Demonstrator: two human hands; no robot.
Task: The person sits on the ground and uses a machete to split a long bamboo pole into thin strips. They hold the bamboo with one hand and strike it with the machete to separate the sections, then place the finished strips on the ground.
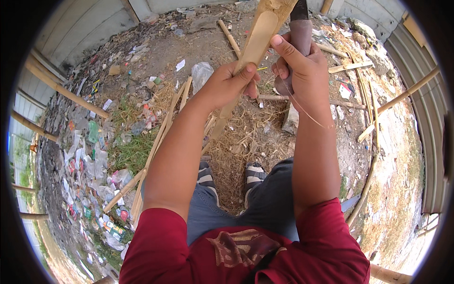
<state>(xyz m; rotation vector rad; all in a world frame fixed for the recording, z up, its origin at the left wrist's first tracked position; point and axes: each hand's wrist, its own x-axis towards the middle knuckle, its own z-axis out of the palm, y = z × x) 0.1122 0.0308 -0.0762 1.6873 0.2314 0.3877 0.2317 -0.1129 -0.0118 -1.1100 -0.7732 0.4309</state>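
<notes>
My left hand (227, 86) is closed round a pale split bamboo slat (261, 40), which runs up past the top of the picture and down below the fist. In my right hand (305, 71) is a knife, its thick brown handle (301, 37) upright in the fist. The dark blade (299, 10) points away from me, close beside the slat's right edge, and its tip is out of view. My right thumb reaches toward the slat; whether it touches cannot be told. A thin curled fibre (309, 113) hangs by my right wrist.
Long bamboo strips (163, 125) lean at my left. A bamboo pole (229, 38) and cut pieces (351, 66) lie ahead and right. Plastic litter (90, 161) covers the left ground, with dry shavings (231, 156) round my shoes. Metal sheeting (416, 71) stands at the right.
</notes>
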